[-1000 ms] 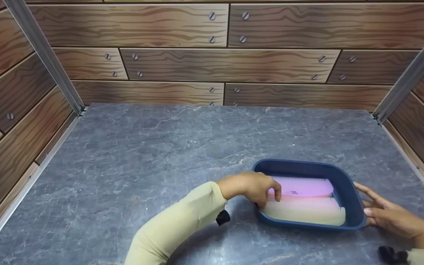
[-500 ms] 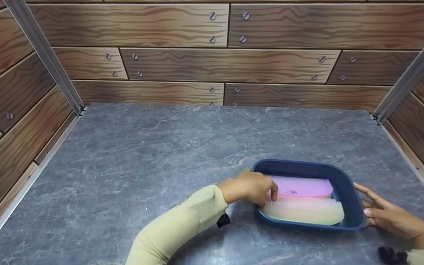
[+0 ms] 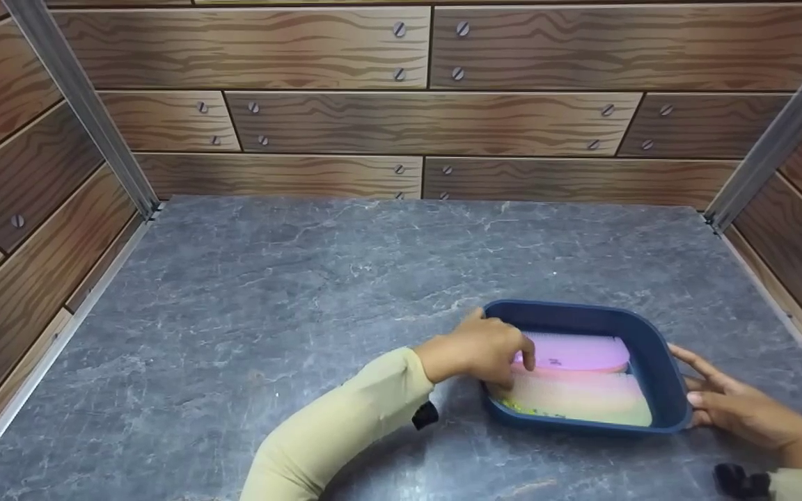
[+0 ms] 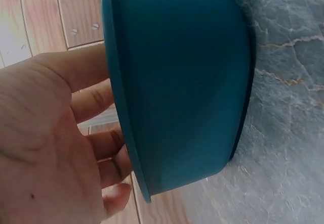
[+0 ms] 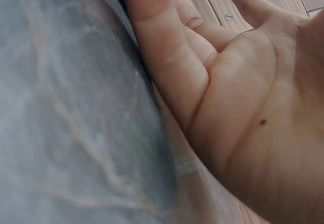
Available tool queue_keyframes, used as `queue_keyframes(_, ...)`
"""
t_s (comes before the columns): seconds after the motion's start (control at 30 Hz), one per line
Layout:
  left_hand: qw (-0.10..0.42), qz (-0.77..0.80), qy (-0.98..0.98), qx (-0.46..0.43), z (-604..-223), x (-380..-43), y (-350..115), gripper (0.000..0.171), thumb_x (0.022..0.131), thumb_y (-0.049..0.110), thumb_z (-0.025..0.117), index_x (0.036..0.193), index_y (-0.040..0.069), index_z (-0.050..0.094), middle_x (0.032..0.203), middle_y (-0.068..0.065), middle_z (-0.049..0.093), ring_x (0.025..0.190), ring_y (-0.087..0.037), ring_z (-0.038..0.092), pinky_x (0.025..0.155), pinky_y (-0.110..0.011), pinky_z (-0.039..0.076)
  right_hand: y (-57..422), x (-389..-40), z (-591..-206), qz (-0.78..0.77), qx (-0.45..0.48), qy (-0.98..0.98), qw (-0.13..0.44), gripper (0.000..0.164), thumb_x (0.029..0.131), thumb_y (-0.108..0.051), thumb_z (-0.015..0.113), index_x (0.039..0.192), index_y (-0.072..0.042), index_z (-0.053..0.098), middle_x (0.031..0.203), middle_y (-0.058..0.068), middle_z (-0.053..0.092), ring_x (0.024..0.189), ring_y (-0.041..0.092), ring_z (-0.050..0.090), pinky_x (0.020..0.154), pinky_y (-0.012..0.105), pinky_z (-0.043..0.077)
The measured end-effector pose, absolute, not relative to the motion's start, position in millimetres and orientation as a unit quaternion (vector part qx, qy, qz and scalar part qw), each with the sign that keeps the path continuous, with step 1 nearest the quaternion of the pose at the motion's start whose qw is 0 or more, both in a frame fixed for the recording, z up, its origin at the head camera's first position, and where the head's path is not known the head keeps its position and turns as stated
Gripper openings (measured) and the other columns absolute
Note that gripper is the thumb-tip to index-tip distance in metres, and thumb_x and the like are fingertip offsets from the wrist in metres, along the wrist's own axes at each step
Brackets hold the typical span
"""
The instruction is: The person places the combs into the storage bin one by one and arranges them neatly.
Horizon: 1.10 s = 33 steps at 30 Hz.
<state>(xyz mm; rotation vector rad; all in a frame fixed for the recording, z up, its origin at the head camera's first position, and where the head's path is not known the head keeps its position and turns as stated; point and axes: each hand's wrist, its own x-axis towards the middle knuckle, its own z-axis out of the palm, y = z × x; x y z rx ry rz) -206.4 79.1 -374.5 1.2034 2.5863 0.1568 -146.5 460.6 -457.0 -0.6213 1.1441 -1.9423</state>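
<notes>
A dark blue tub (image 3: pixel 665 390) with rounded corners stands on the table. Inside lie two long, soft-coloured pieces with finely ridged edges: a purple one (image 3: pixel 582 351) at the back and a pink-to-cream one (image 3: pixel 596 396) in front. My left hand (image 3: pixel 477 351) reaches over the tub's left rim and grips the left end of the pink-to-cream piece with curled fingers. In the left wrist view its fingertips are hidden behind the tub wall (image 4: pixel 177 82). My right hand (image 3: pixel 749 410) rests against the tub's right end, fingers extended along the outside and thumb near the rim.
The grey marbled table (image 3: pixel 303 292) extends to the left and behind the tub. Wood-patterned panels (image 3: pixel 331 122) form the back and sides, with metal posts (image 3: pixel 777 132) at the corners. Yellow-green specks (image 3: pixel 523 409) show at the tub's front left inside.
The left hand has shifted slightly at the left rim, and the pink-to-cream piece has tilted. Yellow-green specks now show along its front edge. The right hand has kept its place.
</notes>
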Motion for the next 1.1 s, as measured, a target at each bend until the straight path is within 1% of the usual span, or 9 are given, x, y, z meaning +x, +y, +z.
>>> queue_keyframes(0.1, 0.153, 0.064, 0.890, 0.425, -376.6, -208.8, 83.5, 0.035, 0.076, 0.029, 0.080, 0.109, 0.034, 0.070, 0.081, 0.013, 0.066, 0.082, -0.003, 0.058, 0.090, -0.029, 0.038, 460.7, -146.4, -457.6, -0.765, -0.240, 0.452, 0.391, 0.074, 0.098, 0.012, 0.012, 0.152, -0.039, 0.020, 0.149, 0.003, 0.044, 0.129, 0.026, 0.051, 0.101, 0.038, 0.048)
queue_keyframes(0.2, 0.172, 0.066, 0.888, 0.421, -378.7, -210.7, 88.8, 0.035, 0.077, 0.034, 0.080, 0.110, 0.035, 0.069, 0.082, 0.014, 0.065, 0.079, -0.002, 0.057, 0.076, -0.024, 0.039, 461.2, -146.3, -458.3, -0.764, -0.238, 0.455, 0.390, 0.074, 0.098, 0.011, 0.013, 0.151, -0.039, 0.021, 0.149, 0.002, 0.044, 0.129, 0.026, 0.051, 0.102, 0.039, 0.047)
queue_keyframes(0.27, 0.188, 0.067, 0.888, 0.413, -379.9, -212.2, 92.7, 0.036, 0.078, 0.036, 0.079, 0.112, 0.036, 0.068, 0.084, 0.014, 0.065, 0.079, -0.002, 0.057, 0.070, -0.022, 0.041, 461.4, -146.4, -458.6, -0.764, -0.237, 0.458, 0.389, 0.074, 0.098, 0.011, 0.013, 0.151, -0.040, 0.021, 0.149, 0.002, 0.045, 0.129, 0.026, 0.051, 0.102, 0.039, 0.047)
queue_keyframes(0.4, 0.215, 0.067, 0.888, 0.400, -382.9, -215.9, 99.9, 0.042, 0.077, 0.041, 0.079, 0.117, 0.037, 0.064, 0.092, 0.015, 0.063, 0.084, -0.001, 0.057, 0.065, -0.021, 0.045, 461.2, -146.4, -459.0, -0.766, -0.238, 0.454, 0.388, 0.074, 0.098, 0.011, 0.013, 0.152, -0.039, 0.021, 0.149, 0.002, 0.044, 0.130, 0.026, 0.050, 0.103, 0.039, 0.047)
queue_keyframes(0.57, 0.226, 0.069, 0.886, 0.400, -387.5, -219.0, 104.3, 0.049, 0.076, 0.043, 0.079, 0.122, 0.037, 0.062, 0.096, 0.014, 0.064, 0.087, -0.001, 0.058, 0.066, -0.021, 0.044, 460.4, -147.3, -460.7, -0.765, -0.251, 0.450, 0.386, 0.074, 0.097, 0.012, 0.012, 0.153, -0.036, 0.018, 0.151, 0.003, 0.042, 0.131, 0.028, 0.049, 0.103, 0.040, 0.046)
queue_keyframes(0.77, 0.229, 0.081, 0.886, 0.395, -390.1, -221.6, 106.7, 0.050, 0.076, 0.042, 0.079, 0.123, 0.036, 0.062, 0.098, 0.014, 0.065, 0.089, -0.002, 0.058, 0.066, -0.022, 0.045, 461.1, -147.3, -459.9, -0.762, -0.264, 0.451, 0.382, 0.074, 0.097, 0.013, 0.011, 0.154, -0.035, 0.015, 0.152, 0.003, 0.040, 0.131, 0.028, 0.049, 0.103, 0.039, 0.047)
queue_keyframes(1.1, 0.235, 0.049, 0.891, 0.385, -393.0, -220.6, 109.4, 0.051, 0.075, 0.046, 0.079, 0.123, 0.036, 0.063, 0.109, 0.016, 0.067, 0.098, -0.002, 0.059, 0.079, -0.024, 0.046, 461.0, -147.6, -460.2, -0.765, -0.261, 0.447, 0.384, 0.074, 0.097, 0.013, 0.011, 0.153, -0.035, 0.017, 0.153, 0.002, 0.040, 0.132, 0.027, 0.048, 0.103, 0.038, 0.046)
